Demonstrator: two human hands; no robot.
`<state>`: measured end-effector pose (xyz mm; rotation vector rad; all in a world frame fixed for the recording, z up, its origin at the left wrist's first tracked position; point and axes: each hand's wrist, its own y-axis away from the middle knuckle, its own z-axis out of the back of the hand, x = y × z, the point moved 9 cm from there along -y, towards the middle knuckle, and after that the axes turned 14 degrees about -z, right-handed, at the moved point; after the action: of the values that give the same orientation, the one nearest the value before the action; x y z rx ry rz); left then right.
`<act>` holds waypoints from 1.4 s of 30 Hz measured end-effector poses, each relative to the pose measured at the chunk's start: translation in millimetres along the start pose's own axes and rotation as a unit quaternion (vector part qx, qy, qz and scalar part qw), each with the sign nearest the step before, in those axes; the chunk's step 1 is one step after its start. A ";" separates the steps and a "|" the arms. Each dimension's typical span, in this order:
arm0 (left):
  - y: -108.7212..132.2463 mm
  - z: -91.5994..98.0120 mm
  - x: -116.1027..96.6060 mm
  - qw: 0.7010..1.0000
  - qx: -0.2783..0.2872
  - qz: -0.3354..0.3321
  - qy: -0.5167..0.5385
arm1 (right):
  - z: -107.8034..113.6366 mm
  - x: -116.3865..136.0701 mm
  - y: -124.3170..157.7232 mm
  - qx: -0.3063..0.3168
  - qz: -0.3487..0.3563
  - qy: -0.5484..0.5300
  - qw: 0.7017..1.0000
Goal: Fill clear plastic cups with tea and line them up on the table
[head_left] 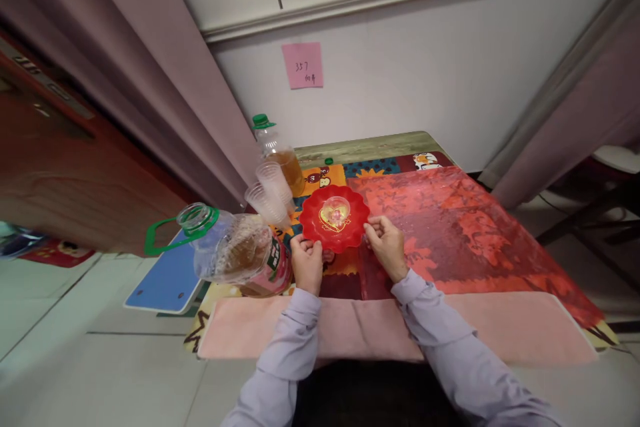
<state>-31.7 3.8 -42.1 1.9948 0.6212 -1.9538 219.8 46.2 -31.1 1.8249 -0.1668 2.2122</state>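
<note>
A red plate (314,221) with a scalloped edge and a gold heart pattern is between my hands above the table. My left hand (307,263) pinches its near left rim with thumb and fingers. On its right rim, my right hand (388,247) grips in the same way. In the plate's middle sits a small clear round object (335,208), perhaps a plastic cup seen from above. Close to my left hand stands a large uncapped plastic bottle (245,250) of brownish drink, with a green handle ring round its neck.
Stacked clear plastic cups (271,195) stand left of the plate. A second drink bottle (285,159) with a green cap is behind them. A loose green cap (329,161) lies farther back. A pink towel (360,327) covers the near edge, and a blue stool (163,283) stands left.
</note>
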 end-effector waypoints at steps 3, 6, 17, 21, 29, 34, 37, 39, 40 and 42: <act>7.7 5.0 -14.0 1.000 0.007 -0.016 0.002 | 9.2 13.0 7.2 -0.003 -0.002 -0.006 1.000; 19.8 13.8 -21.5 1.000 0.010 -0.023 0.003 | 16.4 28.2 18.6 0.014 0.024 0.055 0.998; 44.3 -7.2 17.1 0.998 0.059 0.017 0.029 | 42.3 -5.0 29.9 -0.055 0.034 0.225 0.972; 39.6 -11.8 24.5 0.997 0.064 0.021 0.039 | 41.1 -14.4 28.1 -0.079 0.031 0.211 0.974; 34.7 -17.6 26.5 0.997 0.063 0.018 0.045 | 48.8 -17.0 27.3 -0.120 0.029 0.192 0.974; 34.6 -21.2 30.9 0.996 0.067 0.028 0.042 | 50.1 -22.0 25.7 -0.122 0.020 0.201 0.972; 34.4 -21.5 31.7 0.996 0.070 0.028 0.039 | 49.8 -23.2 26.1 -0.121 0.015 0.210 0.970; 33.1 -22.3 30.5 0.996 0.073 0.026 0.034 | 49.1 -22.3 27.1 -0.119 0.012 0.216 0.969; 32.5 -22.6 29.0 0.997 0.074 0.023 0.029 | 48.8 -21.3 27.6 -0.118 0.010 0.219 0.969; 33.3 -21.2 23.2 0.997 0.076 0.015 0.017 | 50.5 -18.6 28.9 -0.122 0.007 0.217 0.968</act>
<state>2.9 -12.3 -67.5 2.1163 0.4611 -2.0085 262.7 3.2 -36.8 1.1852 -0.3429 2.4138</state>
